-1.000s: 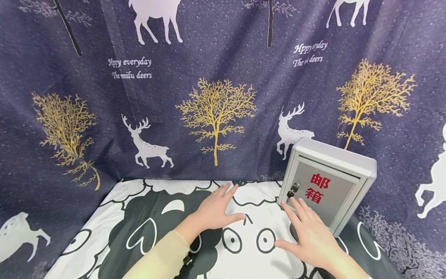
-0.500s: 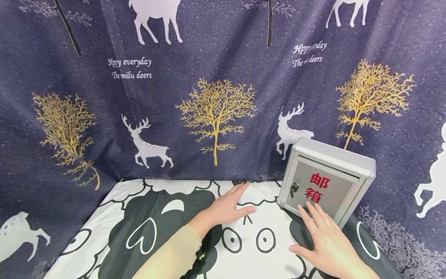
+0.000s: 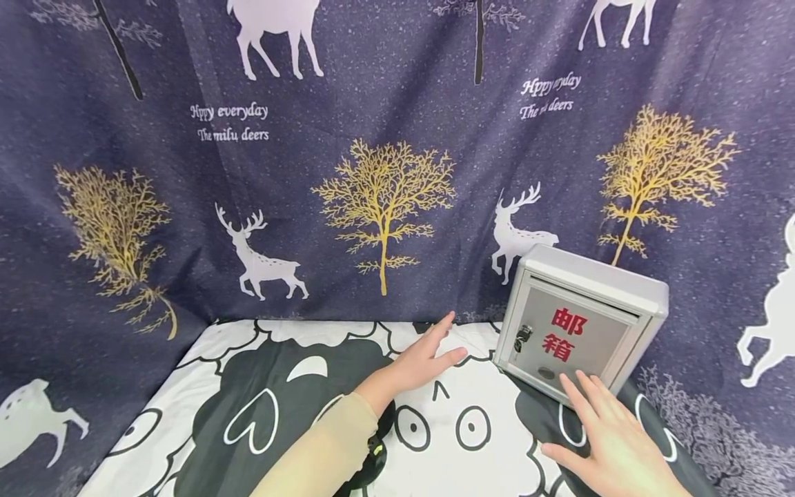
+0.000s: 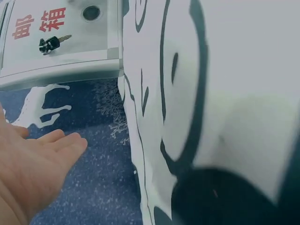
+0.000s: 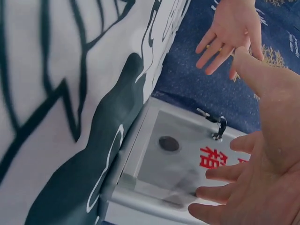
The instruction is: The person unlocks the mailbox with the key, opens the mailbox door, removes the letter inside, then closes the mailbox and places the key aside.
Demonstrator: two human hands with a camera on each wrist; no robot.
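A silver-grey metal mailbox (image 3: pixel 590 338) with red characters on its door stands at the right in the head view. A key (image 4: pixel 64 38) sits in the lock (image 3: pixel 524 334) on the left side of its door; the door is closed. Fingers extended and nothing in it, my left hand (image 3: pixel 419 362) is over the cloth to the left of the mailbox. In front of the mailbox's lower right part I see my right hand (image 3: pixel 611 435), its fingers spread and holding nothing. Whether its fingertips touch the door cannot be told. The right wrist view shows both palms.
A white and black cloth (image 3: pixel 435 476) with cartoon sheep faces covers the surface. Behind it hangs a dark blue curtain (image 3: pixel 385 69) printed with deer and golden trees. The mailbox door has a round dark hole (image 4: pixel 91 13) low down.
My left hand has moved right and slightly farther away. My right hand has drawn right and down, away from the lock, so the lock and key are uncovered. The mailbox has stayed put.
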